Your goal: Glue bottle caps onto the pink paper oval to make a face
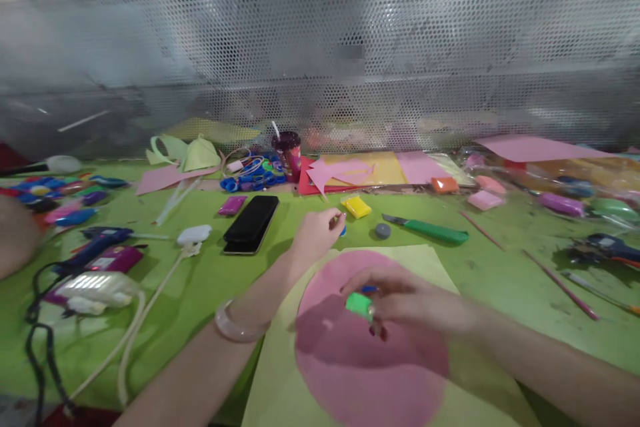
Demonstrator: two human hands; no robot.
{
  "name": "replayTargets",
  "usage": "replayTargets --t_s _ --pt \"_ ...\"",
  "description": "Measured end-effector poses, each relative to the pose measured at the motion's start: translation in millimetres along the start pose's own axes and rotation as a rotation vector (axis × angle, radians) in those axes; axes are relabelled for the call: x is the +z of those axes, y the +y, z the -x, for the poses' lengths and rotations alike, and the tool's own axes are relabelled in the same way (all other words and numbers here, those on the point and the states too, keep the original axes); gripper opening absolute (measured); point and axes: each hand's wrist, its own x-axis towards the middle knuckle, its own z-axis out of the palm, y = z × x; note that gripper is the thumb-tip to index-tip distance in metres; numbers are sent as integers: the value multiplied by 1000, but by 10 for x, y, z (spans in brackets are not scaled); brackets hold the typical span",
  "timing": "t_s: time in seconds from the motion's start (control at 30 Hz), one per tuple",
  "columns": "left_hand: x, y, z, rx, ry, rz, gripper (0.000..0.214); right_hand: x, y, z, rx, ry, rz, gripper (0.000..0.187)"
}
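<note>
My right hand (407, 300) is above a pink paper circle (370, 373), its fingers closed around a small bright green piece (359, 304). A bit of dark blue (370, 289) shows between the same fingers; blur hides what it is. The pink circle lies on a pale yellow sheet (280, 373). Just past the sheet's far edge, my left hand (320, 235) has its fingers pinched together near the table. A small blue thing (343, 231) peeks out at those fingertips. Near it are a yellow clay packet (357, 207) and a grey round cap (383, 231).
A green utility knife (435, 230) lies with its blade out. A black phone (251, 223) and glue gun (103, 240) with cables are left. Behind stand a lidded cup (289, 153) and perforated metal panel (320, 47). Pliers (607, 247) lie right; part of another person (17, 237) shows left.
</note>
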Motion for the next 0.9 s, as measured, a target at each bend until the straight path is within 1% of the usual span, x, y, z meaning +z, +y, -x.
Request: replayTargets --t_s 0.07,0.13,0.23,0.37,0.47,0.5,0.6,0.67,0.73,0.77,0.83,0.9 --pt "1 37 16 4 3 -18 31 -31 25 -33 52 90 -258 26" --pt "-4 66 31 0 8 -32 33 -39 51 -53 89 157 -399 27" --pt "-17 84 45 1 -3 -37 32 -46 85 -60 166 173 -546 26" --pt "-19 84 43 10 -16 -41 31 -81 130 -55 160 154 -677 24" --pt "-14 87 36 18 -11 -44 31 -93 139 -56 155 98 -726 18" --pt "-16 88 37 24 -9 -44 31 -91 133 -58 163 101 -725 17" --pt "-44 92 59 52 -2 19 32 -80 97 -74 187 175 -668 19" --pt "-80 96 93 89 -12 124 34 -83 77 -92 154 237 -625 20" --pt "-123 107 140 167 -30 213 34 -100 73 -115 99 267 -604 17" --pt "-144 120 165 231 -45 237 33 -112 75 -127 81 275 -598 15" --pt "-179 160 213 383 -87 247 31 -139 83 -151 64 289 -584 14" --pt "-199 221 248 490 -140 217 34 -154 88 -168 54 315 -554 17"
